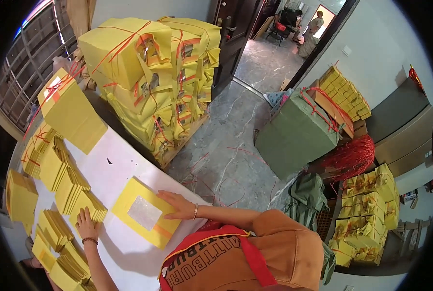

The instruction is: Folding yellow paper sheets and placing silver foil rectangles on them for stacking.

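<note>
On the white table (pixel 129 262) lies a yellow paper sheet (pixel 124 207) with a silver square and an orange strip. My right hand (pixel 178 205) rests on its right edge, fingers stretched out and open. To the left, my left hand (pixel 87 225) lies with spread fingers on a fanned stack of yellow paper (pixel 92 203), gripping nothing that I can see. Several more fanned stacks, such as one yellow paper stack (pixel 54 228), cover the table's left side. Toward the back stands a tall yellow paper block (pixel 75 114) tied with red string.
Beyond the table rises a big pile of tied yellow bundles (pixel 148 63). A green wrapped bale (pixel 294 136) stands on the grey floor near red string (pixel 354 155). More yellow bundles (pixel 367 218) are stacked at right. Through the doorway, people (pixel 315 26) appear far off.
</note>
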`<state>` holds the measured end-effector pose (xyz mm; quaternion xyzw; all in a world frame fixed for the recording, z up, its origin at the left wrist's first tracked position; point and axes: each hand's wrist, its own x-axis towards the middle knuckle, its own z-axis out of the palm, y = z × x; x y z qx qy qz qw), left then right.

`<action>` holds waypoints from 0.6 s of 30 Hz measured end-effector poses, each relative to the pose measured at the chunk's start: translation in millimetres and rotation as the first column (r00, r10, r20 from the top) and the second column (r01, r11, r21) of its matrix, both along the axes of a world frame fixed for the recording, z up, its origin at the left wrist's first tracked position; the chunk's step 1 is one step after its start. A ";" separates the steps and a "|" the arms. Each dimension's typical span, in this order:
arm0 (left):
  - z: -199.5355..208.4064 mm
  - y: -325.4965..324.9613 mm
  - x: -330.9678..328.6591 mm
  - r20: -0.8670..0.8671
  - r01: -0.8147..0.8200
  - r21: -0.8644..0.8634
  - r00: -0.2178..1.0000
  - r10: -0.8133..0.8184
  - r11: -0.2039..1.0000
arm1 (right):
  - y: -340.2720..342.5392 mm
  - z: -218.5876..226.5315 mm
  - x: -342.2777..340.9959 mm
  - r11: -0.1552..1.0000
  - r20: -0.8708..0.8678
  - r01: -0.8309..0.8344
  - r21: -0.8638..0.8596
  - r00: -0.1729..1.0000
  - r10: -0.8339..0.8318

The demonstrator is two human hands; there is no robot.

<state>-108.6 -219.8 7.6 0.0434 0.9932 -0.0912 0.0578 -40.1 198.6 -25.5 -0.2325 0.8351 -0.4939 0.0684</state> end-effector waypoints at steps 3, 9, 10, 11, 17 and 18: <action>13.5 17.9 -6.0 0.006 -0.036 0.021 0.999 0.036 0.999 | 5.3 1.3 -6.5 0.998 -0.070 -0.028 0.062 0.997 0.032; 27.8 21.0 3.5 -0.060 -0.039 0.134 0.997 0.047 0.990 | 1.2 -1.4 -1.4 0.968 -0.148 -0.129 0.213 0.976 0.163; 28.1 21.8 8.0 -0.059 -0.050 0.130 0.997 0.058 0.990 | -1.0 -2.5 1.1 0.948 -0.144 -0.163 0.272 0.968 0.207; 27.1 20.7 18.5 -0.109 -0.025 0.089 0.993 0.034 0.996 | -6.5 -4.8 5.4 0.948 -0.133 -0.188 0.257 0.964 0.228; 27.5 105.4 81.7 -0.242 0.272 0.460 0.954 -0.175 0.846 | -6.8 -27.8 8.9 0.937 -0.137 -0.210 0.281 0.957 0.255; 45.2 147.1 94.9 -0.123 0.239 0.501 0.971 -0.204 0.832 | -4.2 -23.4 4.3 0.935 -0.102 -0.219 0.278 0.962 0.255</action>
